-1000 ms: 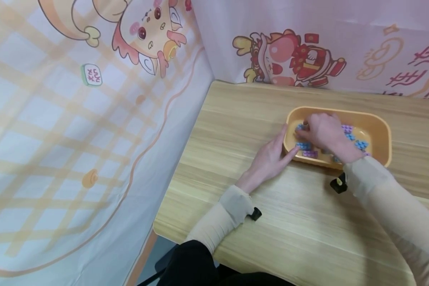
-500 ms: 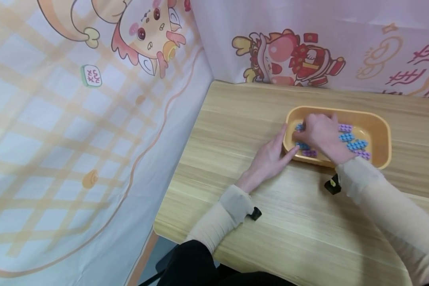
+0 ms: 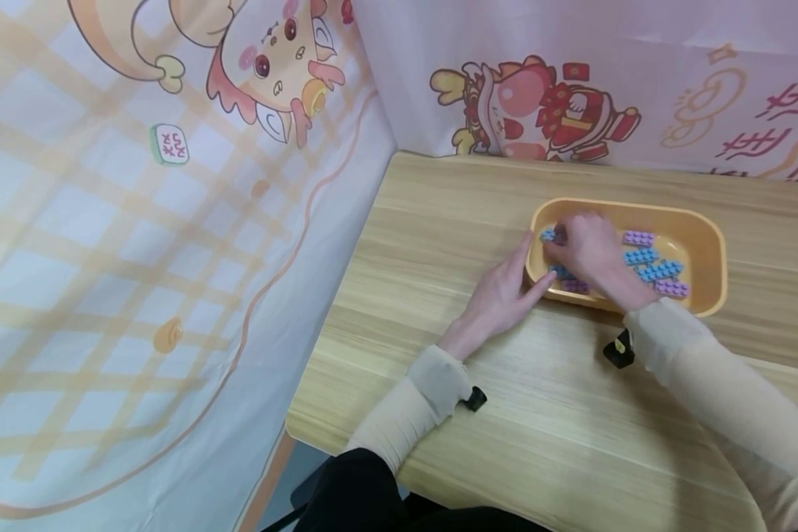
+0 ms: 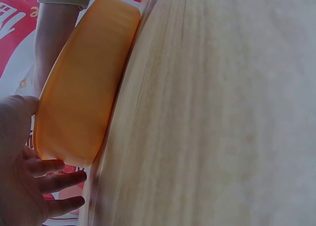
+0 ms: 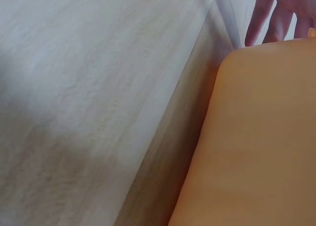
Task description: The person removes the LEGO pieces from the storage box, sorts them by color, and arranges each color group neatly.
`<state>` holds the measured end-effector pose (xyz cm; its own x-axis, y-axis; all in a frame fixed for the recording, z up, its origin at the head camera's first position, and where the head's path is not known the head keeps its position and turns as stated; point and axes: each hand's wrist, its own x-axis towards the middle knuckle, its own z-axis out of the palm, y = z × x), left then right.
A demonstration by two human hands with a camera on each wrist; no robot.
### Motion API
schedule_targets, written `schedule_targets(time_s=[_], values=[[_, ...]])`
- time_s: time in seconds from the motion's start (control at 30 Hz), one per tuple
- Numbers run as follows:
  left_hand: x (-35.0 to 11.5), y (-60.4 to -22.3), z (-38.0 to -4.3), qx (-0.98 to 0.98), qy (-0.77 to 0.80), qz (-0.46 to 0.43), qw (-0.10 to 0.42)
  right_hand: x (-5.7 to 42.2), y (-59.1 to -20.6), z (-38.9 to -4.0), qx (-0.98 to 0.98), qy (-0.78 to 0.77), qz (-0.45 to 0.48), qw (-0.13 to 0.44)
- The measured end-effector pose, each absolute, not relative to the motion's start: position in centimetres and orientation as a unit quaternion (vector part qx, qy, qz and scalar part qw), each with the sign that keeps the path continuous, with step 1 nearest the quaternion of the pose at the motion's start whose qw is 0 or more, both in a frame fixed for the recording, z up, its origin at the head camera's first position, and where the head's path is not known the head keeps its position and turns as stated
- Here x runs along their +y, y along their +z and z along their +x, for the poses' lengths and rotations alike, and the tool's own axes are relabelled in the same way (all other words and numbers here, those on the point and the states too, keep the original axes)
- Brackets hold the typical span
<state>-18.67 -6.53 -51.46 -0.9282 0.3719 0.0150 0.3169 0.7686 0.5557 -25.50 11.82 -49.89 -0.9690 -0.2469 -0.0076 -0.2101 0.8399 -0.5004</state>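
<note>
An orange-yellow plastic tray (image 3: pixel 710 258) holds several small toy building bricks, among them a purple brick (image 3: pixel 638 238) and a blue brick (image 3: pixel 660 271). My left hand (image 3: pixel 501 295) rests against the tray's left end, thumb at the near rim; its fingers (image 4: pixel 66 181) look straight and spread in the left wrist view. Inside the tray's left half, my right hand (image 3: pixel 592 247) has curled fingers and pinches a small dark-purplish brick (image 3: pixel 560 233) beside a light-blue brick (image 3: pixel 547 235). The hand covers much of that brick. Both wrist views show mainly the tray's outer wall (image 5: pixel 261 137).
The tray stands on a light wood-grain table (image 3: pixel 452 214) near its far side. A printed cloth (image 3: pixel 386 81) hangs behind the table and along its left edge. A black wrist camera (image 3: pixel 618 350) sits under the right sleeve, close to the tray's near rim.
My right hand has shifted slightly left within the tray, uncovering more bricks on the right side. The left hand stays at the tray's end.
</note>
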Motion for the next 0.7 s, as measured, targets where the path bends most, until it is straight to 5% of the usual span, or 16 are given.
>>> schedule_targets(time_s=[0.7], values=[[-6.4,-51.4,-18.6,0.938,0.294,0.172,0.066,14.7,-48.7,-22.4,0.941,-0.308,-0.137,-0.014]])
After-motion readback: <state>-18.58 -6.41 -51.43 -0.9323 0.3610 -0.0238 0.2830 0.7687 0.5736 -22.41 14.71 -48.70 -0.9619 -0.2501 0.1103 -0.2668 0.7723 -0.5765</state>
